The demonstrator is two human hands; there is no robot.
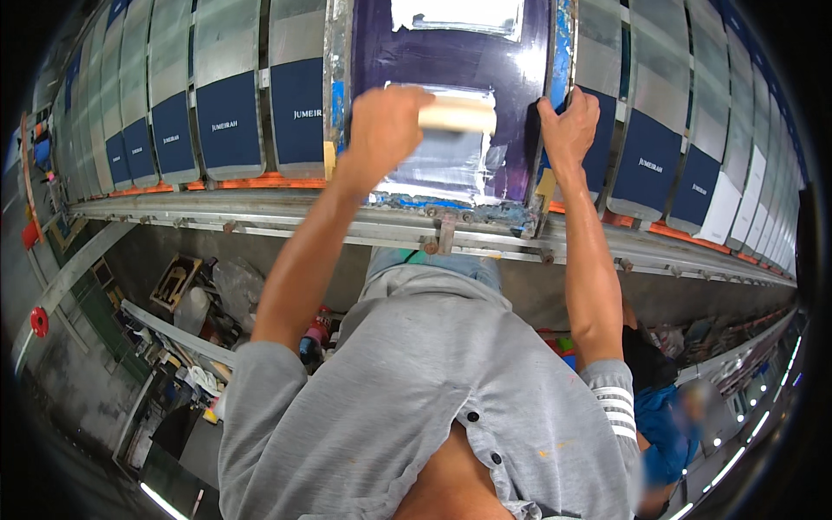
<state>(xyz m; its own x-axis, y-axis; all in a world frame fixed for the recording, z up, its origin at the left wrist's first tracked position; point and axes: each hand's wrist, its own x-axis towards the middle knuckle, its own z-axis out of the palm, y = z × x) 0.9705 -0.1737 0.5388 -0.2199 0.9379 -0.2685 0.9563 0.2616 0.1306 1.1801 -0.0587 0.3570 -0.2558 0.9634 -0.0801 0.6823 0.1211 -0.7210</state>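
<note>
My left hand is closed round one end of a squeegee with a pale wooden handle. Below the squeegee lies the dark purple mesh of a printing screen, smeared with white ink. The squeegee's blade edge is blurred and partly hidden. At the screen's right side, my right hand grips the worn metal screen frame, thumb on the inner side and fingers over the outer edge. A second pale patch with white ink around it shows at the screen's far end.
Rows of grey and dark blue printed panels stretch left and right along an orange-edged table. A metal rail runs along its near side. Cluttered shelving stands lower left. Another person in blue is behind at the lower right.
</note>
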